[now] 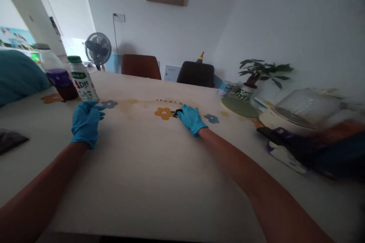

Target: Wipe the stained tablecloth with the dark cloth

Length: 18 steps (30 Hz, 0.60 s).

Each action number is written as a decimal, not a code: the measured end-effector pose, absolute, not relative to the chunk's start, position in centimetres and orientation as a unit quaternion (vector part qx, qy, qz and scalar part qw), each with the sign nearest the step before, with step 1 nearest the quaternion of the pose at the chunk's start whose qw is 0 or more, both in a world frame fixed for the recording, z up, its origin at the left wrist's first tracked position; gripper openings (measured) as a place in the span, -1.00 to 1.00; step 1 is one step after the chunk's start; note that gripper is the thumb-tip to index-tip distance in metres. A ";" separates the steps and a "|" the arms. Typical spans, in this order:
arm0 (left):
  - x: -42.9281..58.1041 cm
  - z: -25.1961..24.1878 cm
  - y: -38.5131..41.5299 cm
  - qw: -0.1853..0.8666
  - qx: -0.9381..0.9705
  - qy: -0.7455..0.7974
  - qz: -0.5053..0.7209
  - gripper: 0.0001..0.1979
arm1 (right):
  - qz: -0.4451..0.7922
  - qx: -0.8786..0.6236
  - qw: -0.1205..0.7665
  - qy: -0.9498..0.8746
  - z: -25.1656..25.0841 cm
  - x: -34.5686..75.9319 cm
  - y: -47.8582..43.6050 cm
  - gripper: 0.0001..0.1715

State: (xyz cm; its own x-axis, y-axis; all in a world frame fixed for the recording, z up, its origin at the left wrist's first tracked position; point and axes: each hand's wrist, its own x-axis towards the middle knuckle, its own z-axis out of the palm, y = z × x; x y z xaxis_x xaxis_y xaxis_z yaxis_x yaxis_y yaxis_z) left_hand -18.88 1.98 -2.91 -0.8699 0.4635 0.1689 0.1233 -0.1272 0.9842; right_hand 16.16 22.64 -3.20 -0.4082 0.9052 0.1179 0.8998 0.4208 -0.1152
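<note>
My left hand (86,124), in a blue glove, is raised over the left part of the table. Its fingers are partly spread, with nothing visible in them, near the base of a white bottle with a green cap (82,79). Farther out on the white patterned tabletop (142,159) is my right hand (190,118), gloved in the same blue. Its fingers close around a small dark object (179,111), mostly hidden, beside a printed orange flower (164,113). What the dark object is cannot be made out.
Left of the white bottle stands a larger bottle with a purple label (61,78). At right are a potted plant (248,87), a round green mat (239,107), a clear-domed container (302,110) and dark clutter. Two chairs (141,66) line the far edge; a fan (98,47) is behind.
</note>
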 end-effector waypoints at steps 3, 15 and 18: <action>-18.7 -2.8 1.8 0.127 0.225 0.647 0.717 -0.65 | 0.000 -0.574 0.085 -0.815 -3.7 20.7 23.3 -0.54; -18.2 -3.0 1.7 0.107 0.257 0.647 0.710 -0.64 | 0.006 -0.612 0.078 -0.787 -3.4 17.5 29.9 -0.42; -18.1 -3.2 1.6 0.103 0.269 0.641 0.711 -0.63 | 0.008 -0.560 0.086 -0.824 -3.7 11.8 30.0 -0.46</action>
State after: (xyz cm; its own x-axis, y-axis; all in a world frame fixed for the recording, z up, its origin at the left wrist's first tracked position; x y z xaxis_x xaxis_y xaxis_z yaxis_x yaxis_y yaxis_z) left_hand -18.11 1.59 -3.16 -0.8340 0.4912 0.2513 0.1991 -0.1569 0.9673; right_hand 11.77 30.00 -3.69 -0.3591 0.9238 0.1325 0.9211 0.3737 -0.1094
